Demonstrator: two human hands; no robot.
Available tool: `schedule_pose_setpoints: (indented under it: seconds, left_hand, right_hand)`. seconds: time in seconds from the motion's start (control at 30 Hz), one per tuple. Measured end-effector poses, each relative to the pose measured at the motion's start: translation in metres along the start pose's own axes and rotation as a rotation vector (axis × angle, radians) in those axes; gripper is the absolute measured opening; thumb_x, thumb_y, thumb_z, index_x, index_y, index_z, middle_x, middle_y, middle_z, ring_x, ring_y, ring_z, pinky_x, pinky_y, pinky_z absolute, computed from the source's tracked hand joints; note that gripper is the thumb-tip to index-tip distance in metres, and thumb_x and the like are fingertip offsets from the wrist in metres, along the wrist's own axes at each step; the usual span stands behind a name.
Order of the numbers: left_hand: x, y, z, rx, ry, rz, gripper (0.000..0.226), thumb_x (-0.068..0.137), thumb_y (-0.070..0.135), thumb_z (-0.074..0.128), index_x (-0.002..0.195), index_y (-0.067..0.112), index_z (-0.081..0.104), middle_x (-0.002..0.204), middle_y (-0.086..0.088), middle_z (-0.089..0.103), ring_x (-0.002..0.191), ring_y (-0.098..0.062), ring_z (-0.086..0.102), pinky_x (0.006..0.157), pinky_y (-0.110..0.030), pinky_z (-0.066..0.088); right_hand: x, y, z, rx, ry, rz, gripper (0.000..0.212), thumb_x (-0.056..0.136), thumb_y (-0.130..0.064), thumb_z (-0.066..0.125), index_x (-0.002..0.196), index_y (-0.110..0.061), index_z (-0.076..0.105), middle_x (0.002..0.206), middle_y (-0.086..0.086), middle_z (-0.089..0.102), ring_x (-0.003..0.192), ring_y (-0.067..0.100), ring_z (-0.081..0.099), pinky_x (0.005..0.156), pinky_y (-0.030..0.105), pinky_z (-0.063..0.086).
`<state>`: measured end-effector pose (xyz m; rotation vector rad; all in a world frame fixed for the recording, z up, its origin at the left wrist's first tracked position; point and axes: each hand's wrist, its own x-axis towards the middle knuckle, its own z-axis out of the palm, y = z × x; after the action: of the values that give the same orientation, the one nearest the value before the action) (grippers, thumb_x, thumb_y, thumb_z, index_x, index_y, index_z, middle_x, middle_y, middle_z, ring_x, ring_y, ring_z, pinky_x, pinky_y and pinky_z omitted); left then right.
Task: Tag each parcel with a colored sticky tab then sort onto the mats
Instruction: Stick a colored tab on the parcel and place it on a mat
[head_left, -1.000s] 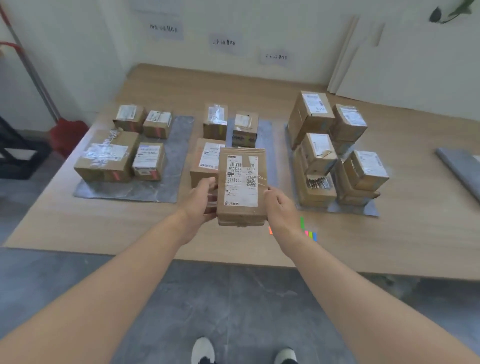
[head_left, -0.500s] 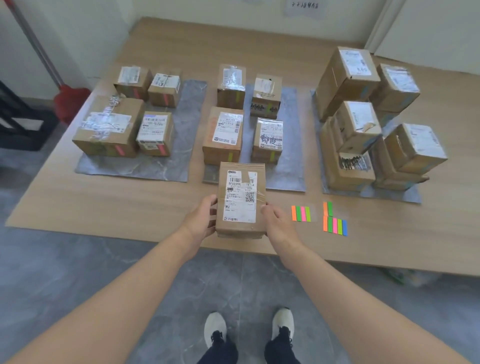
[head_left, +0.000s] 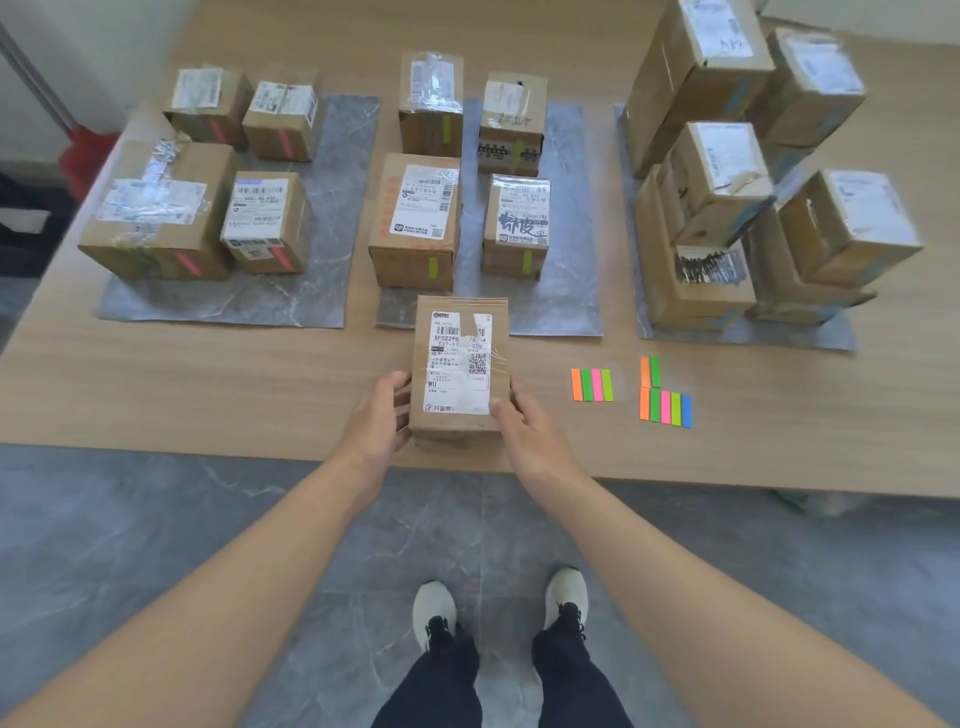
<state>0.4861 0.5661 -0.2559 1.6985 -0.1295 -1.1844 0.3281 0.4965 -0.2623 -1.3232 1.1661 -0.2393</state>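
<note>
A brown parcel (head_left: 460, 364) with a white shipping label sits near the table's front edge, between my hands. My left hand (head_left: 379, 421) grips its left side and my right hand (head_left: 524, 431) grips its right side, thumb on top. To its right lie two groups of coloured sticky tabs (head_left: 592, 385) (head_left: 665, 397) on the table. The left mat (head_left: 317, 218) holds parcels with red tabs, the middle mat (head_left: 566, 249) holds parcels with green tabs, and the right mat (head_left: 753, 332) holds a pile of parcels with blue tabs.
The wooden table (head_left: 208, 384) ends just in front of my body; grey floor and my shoes (head_left: 498, 603) lie below. A red broom head (head_left: 88, 150) stands at the table's left.
My hands have brought the parcel down and toward me until it sits at the table's front edge. The camera has tilted down.
</note>
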Motion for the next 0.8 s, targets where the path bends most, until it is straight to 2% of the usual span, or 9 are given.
schedule_pose_setpoints:
  seconds: [0.1,0.17,0.23,0.33,0.43,0.53,0.63,0.8]
  left_hand:
    - [-0.005,0.003,0.004,0.041,0.028,0.025,0.029,0.102,0.035,0.039,0.095,0.026,0.066,0.094,0.011,0.071,0.095,-0.013,0.064,0.091,-0.032,0.048]
    - [-0.007,0.009,0.006,0.101,0.094,0.085,0.027,0.095,0.043,0.042,0.091,0.029,0.065,0.097,0.011,0.067,0.103,-0.015,0.060,0.097,-0.036,0.044]
    - [-0.011,0.020,0.009,0.111,0.175,0.192,0.024,0.089,0.044,0.043,0.092,0.033,0.064,0.104,0.012,0.065,0.111,-0.014,0.058,0.101,-0.035,0.043]
    - [-0.020,0.040,0.018,0.013,0.239,0.356,0.023,0.093,0.028,0.043,0.097,0.029,0.065,0.111,0.000,0.068,0.102,-0.012,0.063,0.095,-0.030,0.050]
    - [-0.030,0.055,0.041,-0.043,0.182,0.422,0.026,0.097,0.017,0.040,0.099,0.018,0.066,0.104,-0.009,0.069,0.101,-0.019,0.068,0.089,-0.030,0.056]
    - [-0.034,0.060,0.073,-0.008,0.113,0.412,0.032,0.087,0.027,0.041,0.098,0.016,0.069,0.110,-0.012,0.069,0.110,-0.022,0.065,0.098,-0.035,0.053]
    - [-0.032,0.061,0.113,0.014,0.067,0.360,0.038,0.083,0.033,0.043,0.102,0.014,0.070,0.117,-0.013,0.068,0.114,-0.022,0.061,0.102,-0.036,0.051]
    - [-0.009,0.044,0.166,0.021,0.056,0.256,0.031,0.100,0.029,0.042,0.107,0.016,0.069,0.120,-0.008,0.067,0.119,-0.022,0.061,0.105,-0.038,0.049]
  right_hand:
    - [0.000,0.003,-0.008,0.016,-0.013,-0.008,0.047,0.107,-0.031,0.043,0.153,-0.036,0.041,0.124,-0.047,0.048,0.114,-0.027,0.046,0.097,0.009,0.033]
    - [-0.003,0.004,-0.015,0.019,0.006,0.023,0.055,0.107,-0.037,0.043,0.160,-0.027,0.032,0.150,-0.029,0.041,0.135,-0.008,0.039,0.106,0.017,0.026]
    - [-0.002,0.007,-0.024,-0.012,0.057,0.040,0.058,0.107,-0.039,0.044,0.161,-0.023,0.031,0.160,-0.011,0.038,0.132,0.000,0.040,0.104,0.021,0.029]
    - [-0.002,0.009,-0.046,-0.062,0.151,0.003,0.048,0.106,-0.034,0.049,0.153,-0.022,0.046,0.149,-0.006,0.052,0.117,0.003,0.048,0.097,0.023,0.034]
    - [-0.004,0.014,-0.078,-0.152,0.207,-0.047,0.039,0.103,-0.026,0.055,0.141,-0.019,0.059,0.135,-0.005,0.062,0.107,0.007,0.059,0.089,0.023,0.040]
    - [0.000,0.024,-0.111,-0.246,0.230,-0.077,0.032,0.100,-0.017,0.060,0.131,-0.017,0.066,0.128,-0.002,0.067,0.102,0.013,0.064,0.085,0.025,0.046]
    - [0.014,0.032,-0.142,-0.295,0.216,-0.104,0.032,0.098,-0.011,0.063,0.129,-0.014,0.068,0.130,-0.001,0.067,0.100,0.015,0.066,0.088,0.024,0.049]
    - [0.044,0.048,-0.177,-0.383,0.142,-0.156,0.032,0.096,-0.008,0.064,0.127,-0.014,0.069,0.124,0.001,0.067,0.100,0.015,0.063,0.092,0.026,0.050]
